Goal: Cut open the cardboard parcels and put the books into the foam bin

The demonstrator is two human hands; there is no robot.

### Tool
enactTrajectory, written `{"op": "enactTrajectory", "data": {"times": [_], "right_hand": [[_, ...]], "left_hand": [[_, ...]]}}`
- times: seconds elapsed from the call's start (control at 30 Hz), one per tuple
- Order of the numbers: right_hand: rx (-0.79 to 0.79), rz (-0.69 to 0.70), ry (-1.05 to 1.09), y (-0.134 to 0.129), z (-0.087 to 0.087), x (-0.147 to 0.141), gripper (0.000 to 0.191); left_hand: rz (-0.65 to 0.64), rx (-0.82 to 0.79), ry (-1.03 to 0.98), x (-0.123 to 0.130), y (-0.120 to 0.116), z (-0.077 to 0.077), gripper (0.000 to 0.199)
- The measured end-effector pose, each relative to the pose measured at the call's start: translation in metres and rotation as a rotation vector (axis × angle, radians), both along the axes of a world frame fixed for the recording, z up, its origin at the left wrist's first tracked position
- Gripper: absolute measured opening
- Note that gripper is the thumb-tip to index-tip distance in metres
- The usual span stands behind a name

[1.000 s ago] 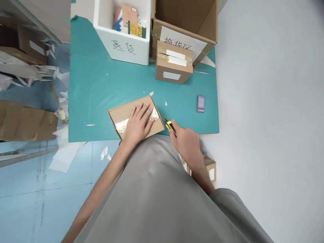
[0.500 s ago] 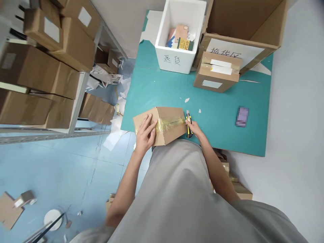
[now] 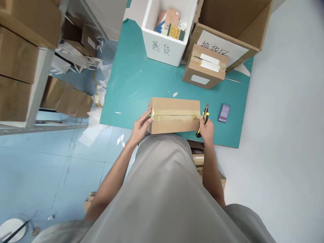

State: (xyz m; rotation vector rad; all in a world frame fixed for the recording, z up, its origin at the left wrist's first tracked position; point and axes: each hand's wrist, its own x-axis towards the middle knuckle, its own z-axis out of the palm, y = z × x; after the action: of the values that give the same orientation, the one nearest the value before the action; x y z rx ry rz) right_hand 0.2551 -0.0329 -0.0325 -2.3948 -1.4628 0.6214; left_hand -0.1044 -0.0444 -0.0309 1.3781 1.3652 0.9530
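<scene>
A taped cardboard box (image 3: 174, 125) lies at the table's near edge, close to my body, with a strip of clear yellowish tape along its top seam. My left hand (image 3: 140, 127) grips its left end, fingers against the end face and thumb by the near corner. At the opposite end, my right hand (image 3: 207, 130) is closed around a black and yellow utility knife (image 3: 205, 118). The knife's blade points away from me, and the knuckles are against or very near the box's right end.
On the teal table (image 3: 126, 81) stand a white foam bin (image 3: 162, 47) with booklets inside, a large open carton (image 3: 255, 47) and a smaller taped box (image 3: 202, 69). A blurred purple phone-like item (image 3: 224, 113) lies right. Shelves of cartons (image 3: 15, 57) rise at left.
The box has turned so its long side runs straight across in front of me. My left hand slid from its top to its left end. The right hand with the knife moved right; the view shifted.
</scene>
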Motion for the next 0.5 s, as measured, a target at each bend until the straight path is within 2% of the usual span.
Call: {"op": "enactTrajectory", "data": {"times": [0.13,0.23,0.3,0.4,0.5], "right_hand": [[-0.104,0.032,-0.123,-0.012,0.008,0.01,0.066],[-0.218,0.13,-0.224,-0.018,0.016,0.011,0.062],[-0.256,0.175,-0.322,-0.016,0.027,0.007,0.06],[-0.267,0.268,-0.399,-0.004,0.048,-0.012,0.058],[-0.267,0.568,-0.345,0.014,0.064,-0.043,0.052]], "left_hand": [[-0.049,-0.146,-0.145,0.024,0.012,-0.048,0.079],[-0.034,-0.186,-0.134,0.031,0.01,-0.071,0.088],[-0.029,-0.169,-0.126,0.03,0.007,-0.078,0.089],[-0.052,-0.137,-0.135,0.026,0.006,-0.081,0.082],[-0.059,-0.14,-0.146,0.024,0.008,-0.081,0.072]]}}
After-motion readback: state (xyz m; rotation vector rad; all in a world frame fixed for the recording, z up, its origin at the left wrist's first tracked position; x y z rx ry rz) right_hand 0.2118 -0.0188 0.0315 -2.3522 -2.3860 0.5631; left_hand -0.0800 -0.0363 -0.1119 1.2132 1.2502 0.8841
